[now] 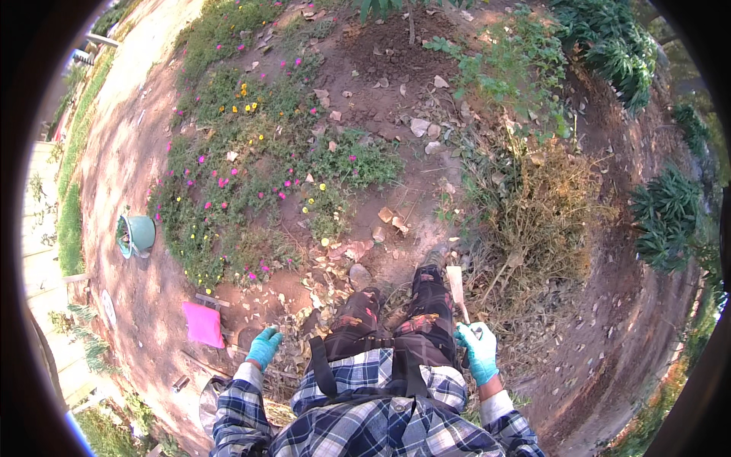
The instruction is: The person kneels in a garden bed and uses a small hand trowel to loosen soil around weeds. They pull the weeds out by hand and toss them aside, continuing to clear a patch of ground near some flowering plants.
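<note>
My right hand (478,349), in a teal glove, grips the thin handle of a small hand tool with a flat, pale blade (455,284). The blade points away from me, beside my right leg, near a heap of dry, pulled plants (531,223). At my left side hangs my left hand (264,347), also gloved in teal. Its fingers are loosely bent, and I see nothing held in them. Left of that hand, a bright pink cushion (204,324) rests on what looks like a low stool. My legs stand among dry leaves and bare soil.
Low flowering plants (228,188) with pink and yellow blooms spread ahead and to the left. A green bucket (140,234) lies tipped on the soil. Leafy bushes (665,217) line the right side. A small tree trunk (411,25) rises at the far end. Stones lie before my feet.
</note>
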Demonstrator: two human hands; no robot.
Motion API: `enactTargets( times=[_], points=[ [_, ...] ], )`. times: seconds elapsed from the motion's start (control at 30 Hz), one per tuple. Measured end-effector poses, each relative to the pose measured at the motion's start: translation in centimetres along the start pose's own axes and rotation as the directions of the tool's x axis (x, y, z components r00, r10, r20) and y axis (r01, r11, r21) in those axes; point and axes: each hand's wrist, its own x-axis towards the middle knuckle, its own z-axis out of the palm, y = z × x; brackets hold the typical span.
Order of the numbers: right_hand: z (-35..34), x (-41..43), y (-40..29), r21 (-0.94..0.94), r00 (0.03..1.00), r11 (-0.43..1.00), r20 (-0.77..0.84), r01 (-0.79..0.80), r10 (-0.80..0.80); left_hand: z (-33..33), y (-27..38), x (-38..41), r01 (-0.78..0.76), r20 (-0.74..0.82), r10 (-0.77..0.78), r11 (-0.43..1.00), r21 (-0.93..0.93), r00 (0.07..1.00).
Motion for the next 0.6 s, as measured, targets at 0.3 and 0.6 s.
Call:
enactTargets(
  times=[0.3,0.6],
  points=[
    [0.1,1.0,-0.1,0.037,0.988,0.990,0.078,-0.134,0.131,1.2,1.6,-0.4,-0.021,0.000,0.021,0.991,0.131,1.000],
    [-0.4,3.9,-0.9,-0.059,0.972,0.985,0.166,-0.160,0.167,4.0,3.5,-0.9,0.002,-0.001,-0.002,0.997,0.076,1.000]
  ],
)
